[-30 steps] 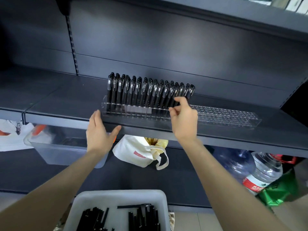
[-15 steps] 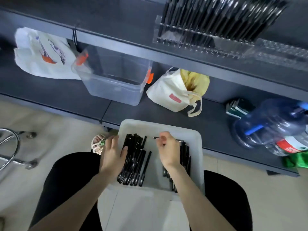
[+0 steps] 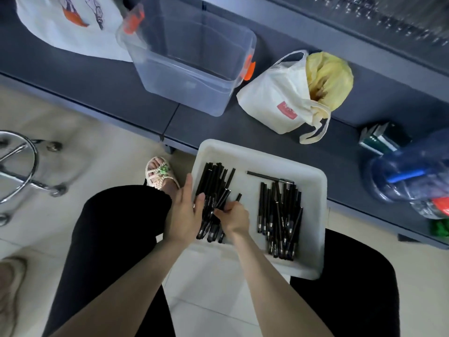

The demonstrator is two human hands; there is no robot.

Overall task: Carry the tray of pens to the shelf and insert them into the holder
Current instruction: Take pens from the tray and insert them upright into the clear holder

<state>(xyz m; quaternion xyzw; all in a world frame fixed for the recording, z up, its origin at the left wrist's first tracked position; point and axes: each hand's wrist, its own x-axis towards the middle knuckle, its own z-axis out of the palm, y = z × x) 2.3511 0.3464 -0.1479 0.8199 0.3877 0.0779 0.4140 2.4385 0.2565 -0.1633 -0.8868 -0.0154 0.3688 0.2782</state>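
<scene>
Pale glossy floor tiles (image 3: 109, 142) are running up to a dark grey matt shelf (image 3: 97, 76), which is carrying a clear, round-cornered plastic bin (image 3: 189, 69) with orange clips, a soft cream cloth bag (image 3: 274, 103) and a blue-tinted water bottle (image 3: 408, 176). A chrome stool base (image 3: 21, 171) is standing at the left. The white, smooth plastic tray (image 3: 313, 215) is sitting over the person's black-clad knees, at the shelf's front edge. Slim black pens (image 3: 213, 183) are lying in it in two loose piles. The left hand (image 3: 184, 215) is pressing straight, closed-together fingers along the left pile, while the right hand (image 3: 234, 218) is pinching pens from that pile with curled fingers.
</scene>
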